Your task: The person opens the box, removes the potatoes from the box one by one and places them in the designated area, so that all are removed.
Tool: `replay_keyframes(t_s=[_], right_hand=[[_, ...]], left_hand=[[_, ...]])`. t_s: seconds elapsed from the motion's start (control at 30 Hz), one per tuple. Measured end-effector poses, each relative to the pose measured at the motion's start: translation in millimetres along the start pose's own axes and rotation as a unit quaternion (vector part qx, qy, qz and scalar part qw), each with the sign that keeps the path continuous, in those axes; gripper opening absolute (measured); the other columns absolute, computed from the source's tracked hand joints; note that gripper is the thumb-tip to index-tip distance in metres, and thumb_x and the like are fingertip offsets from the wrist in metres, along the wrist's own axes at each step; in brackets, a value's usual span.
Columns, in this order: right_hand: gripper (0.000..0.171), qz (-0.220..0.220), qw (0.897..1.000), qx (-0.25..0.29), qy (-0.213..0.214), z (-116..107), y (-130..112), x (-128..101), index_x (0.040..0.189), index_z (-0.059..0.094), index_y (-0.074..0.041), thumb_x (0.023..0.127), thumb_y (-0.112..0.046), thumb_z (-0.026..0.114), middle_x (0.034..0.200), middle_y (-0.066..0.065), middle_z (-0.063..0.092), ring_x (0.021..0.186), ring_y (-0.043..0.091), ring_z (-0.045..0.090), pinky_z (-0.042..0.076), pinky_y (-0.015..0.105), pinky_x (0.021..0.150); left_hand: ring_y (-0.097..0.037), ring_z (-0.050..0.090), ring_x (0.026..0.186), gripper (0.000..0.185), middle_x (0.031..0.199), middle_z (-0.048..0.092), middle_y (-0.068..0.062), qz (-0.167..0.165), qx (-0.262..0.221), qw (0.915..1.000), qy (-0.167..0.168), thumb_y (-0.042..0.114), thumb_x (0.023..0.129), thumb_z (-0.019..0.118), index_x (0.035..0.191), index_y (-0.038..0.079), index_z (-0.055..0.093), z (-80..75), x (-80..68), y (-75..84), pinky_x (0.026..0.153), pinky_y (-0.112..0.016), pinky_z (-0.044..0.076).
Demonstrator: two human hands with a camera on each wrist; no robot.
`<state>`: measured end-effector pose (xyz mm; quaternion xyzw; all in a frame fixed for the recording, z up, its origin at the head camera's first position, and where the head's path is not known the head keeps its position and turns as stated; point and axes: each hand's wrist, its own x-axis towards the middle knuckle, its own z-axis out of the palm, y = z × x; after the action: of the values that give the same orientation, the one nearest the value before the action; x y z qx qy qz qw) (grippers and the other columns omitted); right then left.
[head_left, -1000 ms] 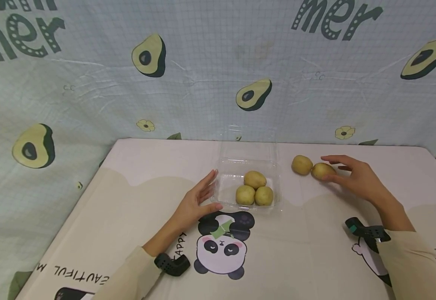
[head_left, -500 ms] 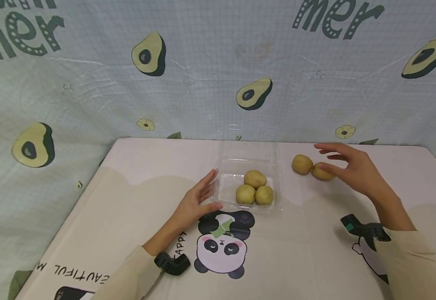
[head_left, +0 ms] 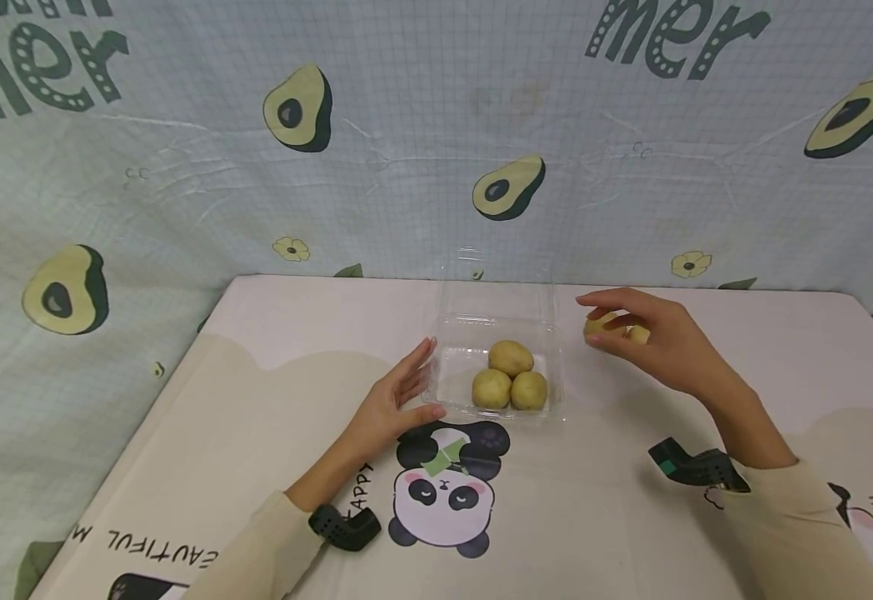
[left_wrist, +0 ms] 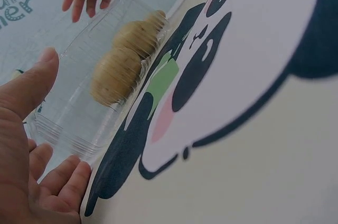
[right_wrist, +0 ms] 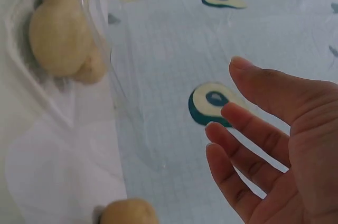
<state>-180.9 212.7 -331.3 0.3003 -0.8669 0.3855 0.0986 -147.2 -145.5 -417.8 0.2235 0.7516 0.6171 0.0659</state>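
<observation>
While the left hand (head_left: 390, 406) rests flat against the clear plastic box (head_left: 498, 367), the right hand (head_left: 650, 337) hovers half-open over two loose potatoes (head_left: 599, 326), gripping nothing. Next it likely needs to close on one.

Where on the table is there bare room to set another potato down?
Bare table lies left of the clear tray, behind the left hand, and right of the right hand toward the far corner. It is crowded inside the tray, with three potatoes, and under the right hand's fingers.
</observation>
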Motion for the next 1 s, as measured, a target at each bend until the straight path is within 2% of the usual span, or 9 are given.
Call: replay_keyframes(t_s=[0.17, 0.4, 0.57, 0.77, 1.0], right_hand=[[0.049, -0.022, 1.000, 0.001, -0.016, 11.0, -9.0, 6.4, 0.127, 0.062, -0.018, 0.081, -0.005, 0.076, 0.119, -0.005, 0.061, 0.095, 0.011, 0.061, 0.055, 0.025, 0.080], [0.048, -0.048, 0.997, 0.027, -0.047, 27.3, -15.8, 14.8, 0.126, 0.061, -0.014, 0.081, -0.004, 0.075, 0.119, -0.003, 0.062, 0.101, 0.012, 0.060, 0.054, 0.024, 0.082], [0.048, -0.075, 0.994, 0.038, -0.074, 41.7, -17.5, 20.0, 0.126, 0.061, -0.012, 0.081, -0.003, 0.075, 0.117, -0.002, 0.063, 0.098, 0.018, 0.063, 0.055, 0.029, 0.082], [0.048, -0.069, 0.992, 0.051, -0.088, 56.8, -18.8, 20.8, 0.126, 0.061, -0.011, 0.081, -0.005, 0.076, 0.119, 0.004, 0.063, 0.096, 0.019, 0.063, 0.056, 0.033, 0.081], [0.048, -0.079, 0.990, 0.062, -0.103, 68.1, -20.1, 23.4, 0.125, 0.061, -0.009, 0.080, -0.003, 0.076, 0.115, 0.006, 0.065, 0.093, 0.018, 0.063, 0.057, 0.033, 0.080]], left_hand=[[-0.026, 0.029, 0.139, 0.089, 0.157, 0.021, -0.003, 0.002, -0.005, 1.0000, -0.002, 0.019, 0.083, 0.076, 0.153, 0.013, 0.022, -0.2, -0.2, -0.1, 0.108, -0.029, 0.031], [-0.026, 0.029, 0.139, 0.089, 0.157, 0.021, -0.003, 0.002, -0.005, 1.0000, -0.002, 0.018, 0.083, 0.076, 0.153, 0.013, 0.022, 0.0, 0.6, -0.5, 0.108, -0.029, 0.032], [-0.025, 0.030, 0.139, 0.090, 0.157, 0.022, -0.001, 0.000, -0.005, 1.0000, -0.001, 0.017, 0.083, 0.077, 0.153, 0.014, 0.022, 0.0, 0.8, -0.9, 0.107, -0.027, 0.032], [-0.025, 0.030, 0.139, 0.091, 0.157, 0.021, -0.002, -0.001, -0.007, 1.0000, -0.002, 0.021, 0.083, 0.077, 0.153, 0.014, 0.021, -0.2, 0.1, -1.2, 0.107, -0.026, 0.032], [-0.022, 0.030, 0.139, 0.089, 0.157, 0.022, 0.001, -0.008, -0.007, 0.9999, 0.000, 0.016, 0.083, 0.076, 0.153, 0.016, 0.022, -0.5, 0.4, -1.2, 0.107, -0.025, 0.032]])
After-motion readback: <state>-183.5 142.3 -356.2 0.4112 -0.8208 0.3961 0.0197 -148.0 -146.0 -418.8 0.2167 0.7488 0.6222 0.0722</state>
